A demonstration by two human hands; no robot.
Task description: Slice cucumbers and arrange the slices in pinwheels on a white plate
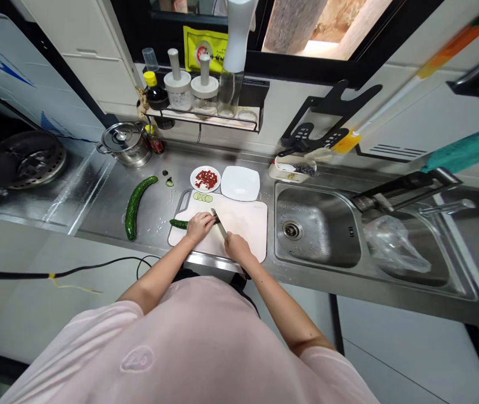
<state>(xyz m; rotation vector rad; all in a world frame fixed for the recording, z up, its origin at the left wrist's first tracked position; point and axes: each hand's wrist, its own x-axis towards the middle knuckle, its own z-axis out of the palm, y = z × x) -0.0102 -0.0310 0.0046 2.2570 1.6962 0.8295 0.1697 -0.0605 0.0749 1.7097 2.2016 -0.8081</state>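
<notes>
A white cutting board point(243, 227) with a grey handle lies on the steel counter. My left hand point(199, 226) is closed over a green cucumber point(178, 224), whose left end sticks out past the fingers. In my right hand point(238, 247) is the handle of a knife point(220, 224); its blade stands at the cucumber's right end, beside my left fingertips. Several thin cucumber slices point(203, 197) lie in a row near the board's top edge. A second, whole cucumber point(137, 207) rests on the counter at the left.
Behind the board are a plate of chopped red pieces point(206, 179) and a white square plate point(240, 183). Right of it is the sink point(317, 224); a steel pot point(125, 145) stands back left. Cucumber scraps point(169, 182) lie on the counter. A jar rack point(206, 118) hangs above.
</notes>
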